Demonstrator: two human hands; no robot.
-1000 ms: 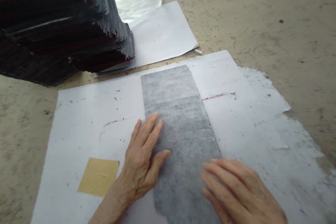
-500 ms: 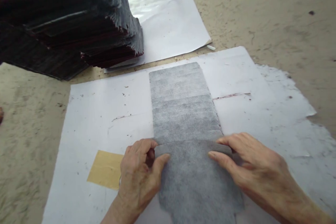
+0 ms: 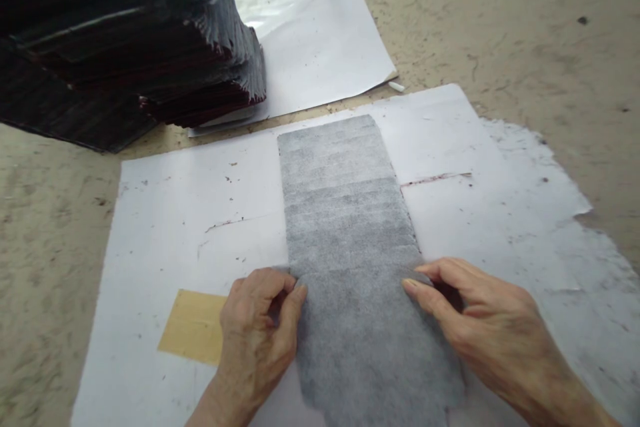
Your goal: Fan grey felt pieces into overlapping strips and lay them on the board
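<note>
A long grey sheet (image 3: 345, 213), fibrous like felt or backing paper, lies lengthwise before me with faint creases across its far half. A seam or fold line crosses it between my hands. At the sheet's left edge, my left hand (image 3: 263, 327) pinches it between thumb and fingers. On the opposite edge my right hand (image 3: 480, 320) grips it the same way, thumb on top. The near end of the sheet narrows in a step and runs out of view at the bottom.
White paper (image 3: 165, 227) with dark specks and scratches lies under the sheet. A tan tape patch (image 3: 193, 327) sits left of my left hand. A tall stack of dark sheets (image 3: 150, 33) stands at the back left, beside another white sheet (image 3: 325, 47) on the worn table (image 3: 500, 13).
The raised fold between my hands has flattened down. Both thumbs have drawn outward to the sheet's edges, and the view has shifted slightly.
</note>
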